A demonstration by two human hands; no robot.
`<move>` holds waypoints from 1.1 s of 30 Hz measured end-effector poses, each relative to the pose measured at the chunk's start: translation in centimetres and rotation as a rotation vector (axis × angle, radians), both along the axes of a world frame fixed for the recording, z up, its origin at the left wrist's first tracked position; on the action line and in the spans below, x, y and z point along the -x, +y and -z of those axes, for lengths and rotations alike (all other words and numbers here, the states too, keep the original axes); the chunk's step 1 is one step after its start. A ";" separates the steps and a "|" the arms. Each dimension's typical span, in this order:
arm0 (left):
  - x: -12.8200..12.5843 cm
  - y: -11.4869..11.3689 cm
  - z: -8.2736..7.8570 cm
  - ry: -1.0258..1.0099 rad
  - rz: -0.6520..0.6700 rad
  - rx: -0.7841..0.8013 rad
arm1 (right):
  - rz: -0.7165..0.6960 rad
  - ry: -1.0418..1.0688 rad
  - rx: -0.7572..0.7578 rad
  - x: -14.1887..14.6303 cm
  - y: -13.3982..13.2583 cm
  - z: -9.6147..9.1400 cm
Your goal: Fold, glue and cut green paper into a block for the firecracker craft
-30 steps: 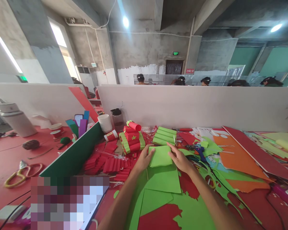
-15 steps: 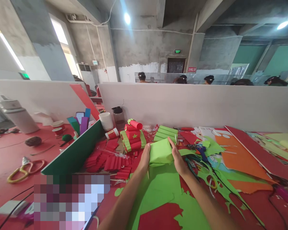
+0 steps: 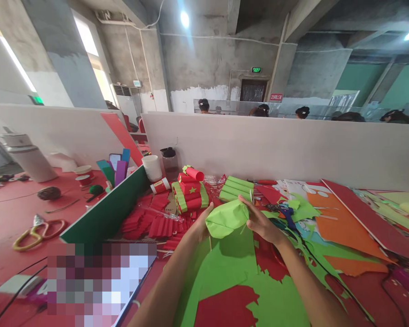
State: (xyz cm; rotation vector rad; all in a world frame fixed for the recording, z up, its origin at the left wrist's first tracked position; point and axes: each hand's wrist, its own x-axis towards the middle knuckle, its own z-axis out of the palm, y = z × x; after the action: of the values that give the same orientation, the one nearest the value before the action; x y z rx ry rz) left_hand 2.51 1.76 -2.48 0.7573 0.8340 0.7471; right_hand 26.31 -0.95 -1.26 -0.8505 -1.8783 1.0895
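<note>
A light green paper-covered piece (image 3: 227, 218), boxy with creased, folded edges, is held between both hands above the table. My left hand (image 3: 202, 223) grips its left side, fingers mostly behind it. On the right side, my right hand (image 3: 261, 222) presses with thumb and fingers around the corner. Beneath it lie green sheets (image 3: 225, 265) with ragged cut edges over red. Just beyond my left hand stands a red and green paper model (image 3: 191, 195) with a star and a rolled red tube on top. Behind the held piece rests a row of green paper rolls (image 3: 236, 188).
A dark green board (image 3: 105, 206) stands upright on the left, with folded red paper strips (image 3: 160, 227) beside it. Scissors (image 3: 37, 234) lie far left. A blue glue gun (image 3: 286, 213), orange sheets (image 3: 341, 222) and green scraps cover the right. A white partition (image 3: 276, 152) runs behind.
The green piece has tilted and turned in my hands, so its creased end now faces me. My right hand has shifted its grip. The view has moved slightly.
</note>
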 end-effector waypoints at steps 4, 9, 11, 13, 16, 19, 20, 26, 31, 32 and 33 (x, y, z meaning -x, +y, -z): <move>0.3 1.0 1.1 0.222 -0.044 -0.086 | 0.164 -0.026 0.007 0.1 1.1 0.9; 0.5 1.8 1.9 0.393 -0.233 -0.325 | 0.311 -0.117 -0.005 -0.4 2.7 2.1; 0.5 1.6 1.8 0.473 -0.341 -0.465 | 0.354 -0.167 0.025 -0.7 3.1 2.6; 0.6 1.3 1.6 0.559 -0.372 -0.521 | 0.391 -0.194 0.110 -1.0 3.3 3.2; 0.8 1.1 1.4 0.676 -0.325 -0.547 | 0.414 -0.170 0.208 -1.2 3.5 3.9; 0.9 1.0 1.2 0.791 -0.323 -0.602 | 0.412 -0.092 0.236 -1.4 3.4 4.0; 1.0 1.0 1.0 0.815 -0.326 -0.618 | 0.386 -0.049 0.257 -1.4 3.3 3.8; 1.3 0.7 0.2 0.876 -0.258 -0.630 | 0.246 0.062 0.258 -1.5 2.5 2.4; 1.6 0.6 0.5 0.950 -0.306 -0.645 | 0.241 -0.149 0.100 -2.3 2.1 1.7; 1.6 0.6 0.6 0.937 -0.296 -0.672 | 0.252 -0.189 0.079 -2.7 2.1 1.6; 1.5 0.6 0.7 0.910 -0.276 -0.705 | 0.260 -0.222 0.070 -3.1 2.0 1.5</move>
State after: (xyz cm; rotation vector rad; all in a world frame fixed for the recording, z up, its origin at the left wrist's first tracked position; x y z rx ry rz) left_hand 0.96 2.39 -3.19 1.7037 1.5388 0.9626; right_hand 29.38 1.10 -2.76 -1.2616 -1.8501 0.9337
